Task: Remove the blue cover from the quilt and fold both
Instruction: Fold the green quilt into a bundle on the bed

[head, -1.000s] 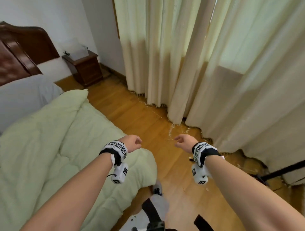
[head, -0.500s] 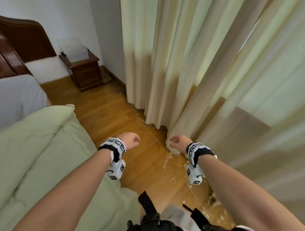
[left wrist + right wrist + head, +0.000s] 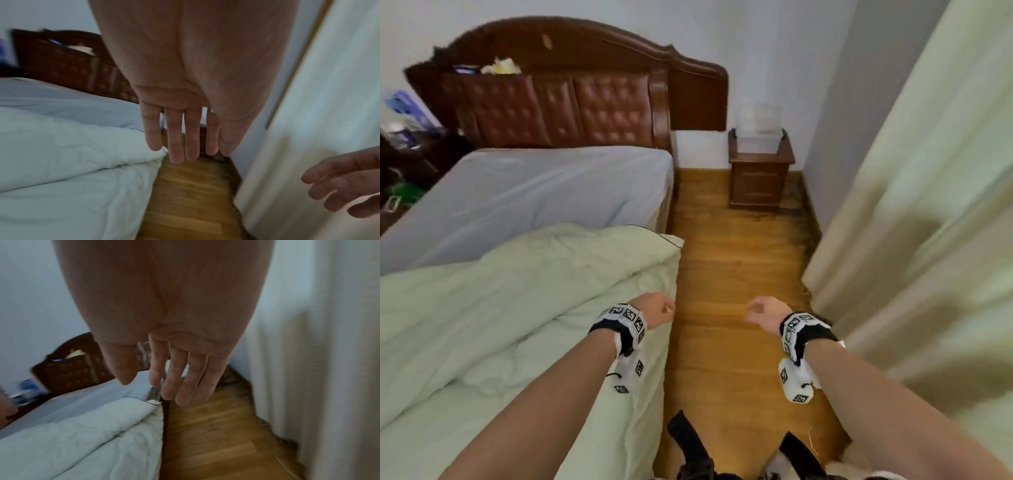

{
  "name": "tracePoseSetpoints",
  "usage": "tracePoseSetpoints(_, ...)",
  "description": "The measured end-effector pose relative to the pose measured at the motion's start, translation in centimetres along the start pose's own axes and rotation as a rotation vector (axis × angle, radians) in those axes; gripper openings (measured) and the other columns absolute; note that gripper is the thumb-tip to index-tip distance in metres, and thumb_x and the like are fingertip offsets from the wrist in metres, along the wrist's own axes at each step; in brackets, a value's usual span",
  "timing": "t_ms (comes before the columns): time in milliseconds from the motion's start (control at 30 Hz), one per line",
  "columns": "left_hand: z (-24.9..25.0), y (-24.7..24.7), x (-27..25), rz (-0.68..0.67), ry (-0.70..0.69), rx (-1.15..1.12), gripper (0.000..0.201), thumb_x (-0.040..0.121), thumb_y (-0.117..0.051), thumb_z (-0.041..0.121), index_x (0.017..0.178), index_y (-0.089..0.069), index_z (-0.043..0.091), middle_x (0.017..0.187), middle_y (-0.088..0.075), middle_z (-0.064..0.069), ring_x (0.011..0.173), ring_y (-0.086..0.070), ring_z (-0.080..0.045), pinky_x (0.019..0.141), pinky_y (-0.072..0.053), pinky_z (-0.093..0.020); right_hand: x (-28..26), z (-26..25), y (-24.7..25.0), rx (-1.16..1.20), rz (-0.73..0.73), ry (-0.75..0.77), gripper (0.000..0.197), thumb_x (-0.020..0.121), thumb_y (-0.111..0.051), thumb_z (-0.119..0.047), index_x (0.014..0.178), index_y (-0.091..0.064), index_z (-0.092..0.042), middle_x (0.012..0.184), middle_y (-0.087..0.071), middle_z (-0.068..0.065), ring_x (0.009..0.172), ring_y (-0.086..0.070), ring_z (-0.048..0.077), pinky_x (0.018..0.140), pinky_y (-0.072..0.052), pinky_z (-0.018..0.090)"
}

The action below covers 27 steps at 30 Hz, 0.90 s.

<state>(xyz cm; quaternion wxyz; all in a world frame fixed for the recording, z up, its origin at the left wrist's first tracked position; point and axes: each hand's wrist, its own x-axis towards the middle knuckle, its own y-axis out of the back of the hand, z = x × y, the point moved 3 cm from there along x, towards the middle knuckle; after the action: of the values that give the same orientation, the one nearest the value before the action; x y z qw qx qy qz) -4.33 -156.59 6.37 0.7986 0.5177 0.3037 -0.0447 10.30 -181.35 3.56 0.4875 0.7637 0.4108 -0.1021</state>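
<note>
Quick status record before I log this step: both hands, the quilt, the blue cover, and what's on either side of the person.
left hand: empty, fingers straight
right hand: empty, fingers relaxed
quilt: pale green, rumpled on the bed, its edge hanging beside the floor strip
blue cover: none visible on the quilt
bed: grey-blue sheet bare toward the headboard
curtain: on the person's right
nightstand: against the far wall

Bedroom with wooden floor (image 3: 726,308)
Carved dark headboard (image 3: 585,68) against white wall (image 3: 756,51); small nightstand (image 3: 756,178) beside it; pale curtains (image 3: 928,205) right.
</note>
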Motion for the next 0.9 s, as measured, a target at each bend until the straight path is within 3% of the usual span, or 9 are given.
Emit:
tracePoseSetpoints(133, -3.6, 3.3, 1.0, 0.116, 0.263, -0.184, 0.034, 0.094, -0.054, 0.036, 0.127, -0.058, 0.029, 0.121, -0.063, 0.006, 0.113, -0.058, -0.016, 0.097, -0.044, -0.028, 9.1, -7.5, 5.0, -0.098, -0.102, 0.209, 0.035, 0.091, -0.062, -0.041, 0.123, -0.062, -0.028, 0.127, -0.061, -0.006, 0.113, -0.059, 0.016, 0.095, -0.049, 0.031)
tracePoseSetpoints(200, -5.2, 3.7, 0.6, 0.13, 0.374, -0.263, 0.034, 0.094, -0.054, 0.036, 0.127, -0.059, 0.029, 0.124, -0.062, 0.006, 0.115, -0.057, -0.015, 0.099, -0.043, -0.029, 12.1, -11.4, 5.5, -0.147, -0.162, 0.287, 0.034, 0.092, -0.061, -0.043, 0.122, -0.063, -0.026, 0.122, -0.062, -0.007, 0.114, -0.058, 0.017, 0.094, -0.045, 0.028)
tracePoseSetpoints(333, -9.0, 4.5, 1.9, 0.12, 0.542, -0.342, 0.037, 0.095, -0.053, 0.035, 0.131, -0.057, 0.027, 0.129, -0.06, 0.004, 0.12, -0.055, -0.017, 0.102, -0.042, -0.03, 18.0, -17.7, 4.6, -0.2, -0.327, 0.362, 0.035, 0.092, -0.059, -0.047, 0.119, -0.064, -0.026, 0.119, -0.065, -0.004, 0.111, -0.061, 0.019, 0.097, -0.049, 0.034)
tracePoseSetpoints(467, -14.3, 6.3, 7.3, 0.171, 0.609, -0.423, 0.035, 0.096, -0.053, 0.032, 0.13, -0.058, 0.024, 0.129, -0.061, 0.002, 0.119, -0.056, -0.018, 0.103, -0.042, -0.031, 25.9, -22.6, 4.2, -0.227, -0.416, 0.406, 0.04, 0.088, -0.061, -0.049, 0.121, -0.064, -0.026, 0.117, -0.067, -0.003, 0.105, -0.064, 0.016, 0.098, -0.05, 0.037)
tracePoseSetpoints(633, -18.2, 12.7, 16.6, 0.182, 0.559, -0.534, 0.03, 0.096, -0.05, 0.03, 0.12, -0.065, 0.021, 0.125, -0.065, -0.001, 0.112, -0.06, -0.023, 0.099, -0.047, -0.037, 35.1, -28.1, 8.5, -0.213, -0.416, 0.292, 0.038, 0.094, -0.055, -0.047, 0.112, -0.065, -0.016, 0.106, -0.07, -0.003, 0.095, -0.066, 0.014, 0.094, -0.051, 0.038)
tracePoseSetpoints(733, -20.3, 17.1, 20.1, 0.273, 0.572, -0.571, 0.03, 0.097, -0.05, 0.031, 0.123, -0.063, 0.023, 0.123, -0.064, 0.001, 0.113, -0.059, -0.022, 0.099, -0.045, -0.034, 41.2, -31.7, 10.2, -0.225, -0.348, 0.284, 0.043, 0.092, -0.054, -0.053, 0.106, -0.067, -0.015, 0.102, -0.072, 0.003, 0.094, -0.067, 0.021, 0.092, -0.053, 0.043)
tracePoseSetpoints(800, -22.3, 18.6, 21.0, 0.287, 0.601, -0.577, 0.03, 0.097, -0.051, 0.033, 0.124, -0.061, 0.026, 0.123, -0.064, 0.004, 0.112, -0.059, -0.018, 0.097, -0.044, -0.03, 44.8, -34.3, 9.3, -0.277, -0.398, 0.272, 0.057, 0.086, -0.054, -0.063, 0.113, -0.067, -0.014, 0.107, -0.071, 0.005, 0.099, -0.067, 0.026, 0.095, -0.052, 0.045)
tracePoseSetpoints(867, -25.2, 19.1, 21.6, 0.29, 0.675, -0.573, 0.032, 0.097, -0.051, 0.035, 0.127, -0.058, 0.027, 0.126, -0.062, 0.005, 0.114, -0.058, -0.017, 0.098, -0.044, -0.031, 49.6, -37.1, 6.7, -0.36, -0.436, 0.299, 0.067, 0.08, -0.051, -0.071, 0.121, -0.065, -0.021, 0.115, -0.067, 0.0, 0.107, -0.063, 0.026, 0.094, -0.049, 0.038)
tracePoseSetpoints(900, -26.7, 19.0, 21.9, 0.289, 0.722, -0.574, 0.034, 0.097, -0.05, 0.034, 0.13, -0.056, 0.027, 0.129, -0.06, 0.004, 0.116, -0.057, -0.017, 0.1, -0.043, -0.032, 52.1, -38.5, 5.0, -0.415, -0.459, 0.319, 0.064, 0.079, -0.049, -0.072, 0.116, -0.067, -0.023, 0.111, -0.066, -0.002, 0.105, -0.063, 0.025, 0.088, -0.047, 0.033)
